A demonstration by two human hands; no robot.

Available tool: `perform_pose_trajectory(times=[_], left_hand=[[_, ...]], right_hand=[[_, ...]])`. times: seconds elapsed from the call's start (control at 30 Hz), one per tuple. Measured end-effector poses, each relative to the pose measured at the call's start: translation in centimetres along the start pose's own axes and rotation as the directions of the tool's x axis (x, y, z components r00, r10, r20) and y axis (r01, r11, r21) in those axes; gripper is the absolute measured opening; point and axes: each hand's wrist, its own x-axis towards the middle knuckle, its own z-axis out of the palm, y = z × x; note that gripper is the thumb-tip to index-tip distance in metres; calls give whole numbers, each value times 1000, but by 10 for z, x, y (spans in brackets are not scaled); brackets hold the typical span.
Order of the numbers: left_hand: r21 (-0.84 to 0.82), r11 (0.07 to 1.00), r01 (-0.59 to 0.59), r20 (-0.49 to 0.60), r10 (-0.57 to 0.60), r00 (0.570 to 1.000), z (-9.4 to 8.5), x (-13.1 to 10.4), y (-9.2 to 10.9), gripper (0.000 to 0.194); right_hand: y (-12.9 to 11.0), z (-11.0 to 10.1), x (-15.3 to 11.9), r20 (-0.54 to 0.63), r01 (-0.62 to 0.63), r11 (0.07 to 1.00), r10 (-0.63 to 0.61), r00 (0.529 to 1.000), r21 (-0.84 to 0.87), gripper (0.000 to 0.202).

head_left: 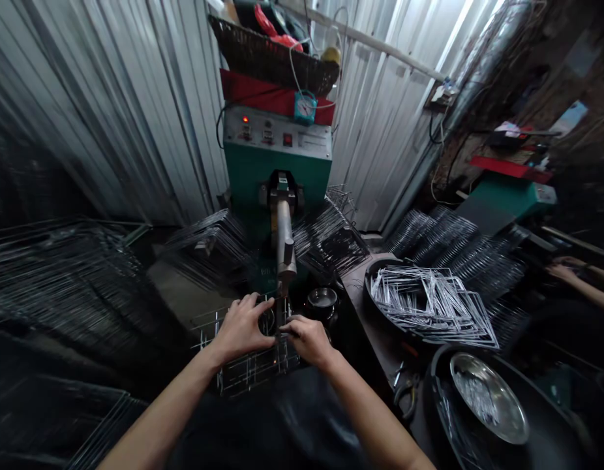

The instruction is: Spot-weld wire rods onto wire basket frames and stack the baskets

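Observation:
Beneath the arm of a green machine [277, 166], a wire grid frame [250, 372] lies low in front of me. My left hand [243, 326] is over the frame's left part, thumb and fingers spread apart around its upper area. On the right of the machine's tip [283, 287], my right hand [306, 336] has its fingers closed together near the frame's wires. What those fingers pinch is too small and dark to make out. A small metal bowl [322, 298] stands just behind my right hand.
Stacked wire frames stand left [209, 245] and right [331, 238] of the machine. On the right are a black tray [373, 287] of wire squares and a steel dish [512, 405] in a large basin. A co-worker's hand [566, 271] shows at far right.

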Motion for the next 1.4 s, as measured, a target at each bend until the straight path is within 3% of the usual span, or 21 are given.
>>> perform_pose_trajectory(times=[0.13, 0.33, 0.5, 0.6, 0.7, 0.8, 0.9, 1.07, 1.2, 1.4], left_hand=[[-29, 997, 69, 99, -66, 993, -8, 13, -6, 78], [4, 998, 55, 78, -55, 995, -10, 36, -11, 79], [-6, 998, 67, 115, -66, 991, -9, 38, -12, 77], [14, 998, 55, 105, -56, 993, -7, 37, -12, 78], [60, 998, 18, 115, -25, 993, -5, 41, -11, 82], [67, 998, 18, 179, -30, 983, -3, 45, -8, 85], [33, 998, 45, 203, -51, 978, 0, 46, -8, 85], [-59, 992, 116, 168, -104, 980, 3, 49, -19, 83], [-13, 989, 149, 117, -146, 982, -2, 60, -24, 76], [27, 987, 159, 144, -161, 976, -9, 66, -21, 72]], right_hand=[[1, 2, 12, -25, -4, 1000, 4, 1000, -2, 28], [9, 3, 31, -58, -52, 999, 52, 997, -2, 23], [7, 2, 36, -122, -34, 994, 47, 991, 103, 14], [10, 7, 16, -214, -37, 978, 82, 973, 203, 24], [26, 20, -33, -274, -161, 954, 231, 934, 253, 35], [50, 40, -96, -281, -294, 933, 344, 896, 207, 24], [67, 55, -139, -236, -301, 941, 331, 914, 151, 17], [76, 60, -142, -273, -324, 922, 374, 886, 211, 13], [77, 63, -134, -262, -324, 916, 381, 887, 237, 13], [78, 65, -137, -252, -353, 900, 414, 875, 254, 13]])
